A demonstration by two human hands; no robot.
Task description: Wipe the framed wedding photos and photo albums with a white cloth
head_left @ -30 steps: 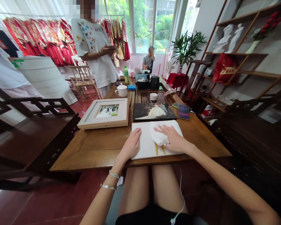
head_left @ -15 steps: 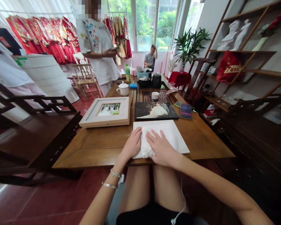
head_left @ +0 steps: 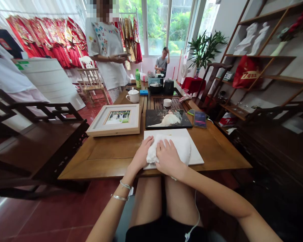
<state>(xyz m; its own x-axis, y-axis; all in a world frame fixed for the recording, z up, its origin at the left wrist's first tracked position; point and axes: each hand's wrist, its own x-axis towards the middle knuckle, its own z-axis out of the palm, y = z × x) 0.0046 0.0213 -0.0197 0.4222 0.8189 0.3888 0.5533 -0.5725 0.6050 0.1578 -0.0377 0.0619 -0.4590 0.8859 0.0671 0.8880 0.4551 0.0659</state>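
Note:
A white board (head_left: 196, 155) lies at the front edge of the wooden table, with a fluffy white cloth (head_left: 183, 148) bunched on top of it. My right hand (head_left: 168, 156) presses on the cloth's left half, fingers bent into it and gripping the fabric. At the board's left edge rests my left hand (head_left: 143, 153), its fingers stretched forward beside the cloth; its thumb is hard to make out. Just beyond the board is a dark photo panel (head_left: 154, 116) showing a white gown. To the left lies a pale wooden picture frame (head_left: 116, 131) holding a photo.
A phone (head_left: 200, 120) lies right of the panel. Farther back stand a lidded white mug (head_left: 133, 95), a small white cup (head_left: 167, 102), a black kettle (head_left: 169, 86) and a green bottle (head_left: 137, 79). One person (head_left: 107, 57) stands behind the table's left side; another (head_left: 162, 62) sits by the window.
My right hand has shifted slightly left with its fingers curled more, and the cloth has bunched up and moved a little left. My left hand has barely moved.

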